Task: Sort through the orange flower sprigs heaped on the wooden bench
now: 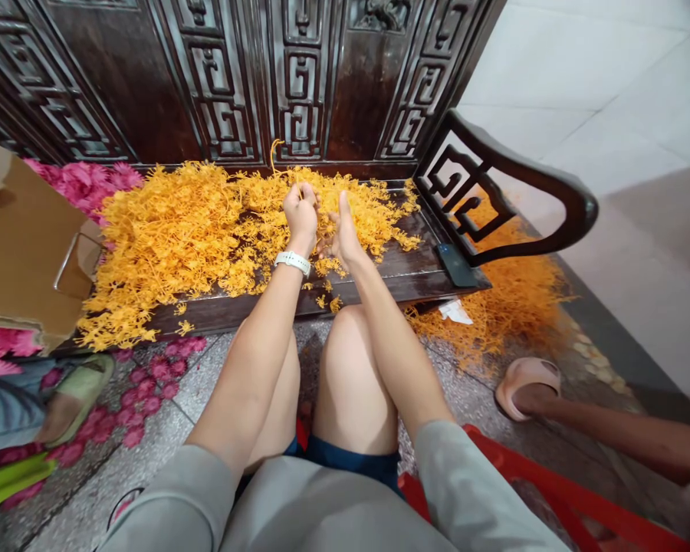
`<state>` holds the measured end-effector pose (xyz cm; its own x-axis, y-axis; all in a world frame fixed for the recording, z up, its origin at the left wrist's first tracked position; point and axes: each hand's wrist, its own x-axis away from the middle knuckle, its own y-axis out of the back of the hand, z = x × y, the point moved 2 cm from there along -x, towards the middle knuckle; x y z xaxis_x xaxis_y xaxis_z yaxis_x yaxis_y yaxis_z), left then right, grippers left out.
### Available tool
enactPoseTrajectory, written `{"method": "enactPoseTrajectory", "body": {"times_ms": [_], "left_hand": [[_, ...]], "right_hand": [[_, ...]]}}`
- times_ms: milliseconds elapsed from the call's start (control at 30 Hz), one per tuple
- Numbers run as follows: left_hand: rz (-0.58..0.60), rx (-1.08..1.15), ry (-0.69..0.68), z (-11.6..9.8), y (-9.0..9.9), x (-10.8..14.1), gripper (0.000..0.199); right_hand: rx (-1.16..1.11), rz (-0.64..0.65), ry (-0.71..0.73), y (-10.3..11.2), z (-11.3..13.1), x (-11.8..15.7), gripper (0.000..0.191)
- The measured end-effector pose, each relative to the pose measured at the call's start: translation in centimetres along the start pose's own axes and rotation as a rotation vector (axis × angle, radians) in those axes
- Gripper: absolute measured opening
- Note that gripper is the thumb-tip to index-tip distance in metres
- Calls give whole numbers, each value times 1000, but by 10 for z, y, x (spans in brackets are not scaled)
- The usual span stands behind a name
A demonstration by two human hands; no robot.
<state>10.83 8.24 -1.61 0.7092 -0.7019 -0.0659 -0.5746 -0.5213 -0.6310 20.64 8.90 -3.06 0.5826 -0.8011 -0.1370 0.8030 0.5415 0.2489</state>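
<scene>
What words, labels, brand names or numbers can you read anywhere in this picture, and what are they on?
There is no readable text anywhere.
The cardboard box shows no print on its visible faces.
The phone lying on the wooden bench has a dark screen.
The watch on the left hand shows only its white band.
The white scrap under the bench is too small to tell.

I note a dark carved bench (402, 268) of glossy lacquered wood, a heap of matt orange plastic sprigs (178, 230) on it, matt brown cardboard box (17, 245) beside, speckled stone floor (207, 383), and a smooth white plastic-looking wristband (292, 262).
</scene>
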Motion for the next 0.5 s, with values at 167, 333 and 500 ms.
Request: {"method": "enactPoseTrajectory", "body": {"times_ms": [167, 333, 500], "left_hand": [[-20, 123, 128, -4, -2, 4, 35], [-84, 301, 307, -10, 6, -1, 36], [-139, 332, 332, -14, 14, -7, 40]], "right_hand": [[-53, -117, -25, 0, -4, 0, 75], [-17, 6, 67, 5, -8, -1, 74], [234, -35, 194, -2, -1, 2, 71]]}}
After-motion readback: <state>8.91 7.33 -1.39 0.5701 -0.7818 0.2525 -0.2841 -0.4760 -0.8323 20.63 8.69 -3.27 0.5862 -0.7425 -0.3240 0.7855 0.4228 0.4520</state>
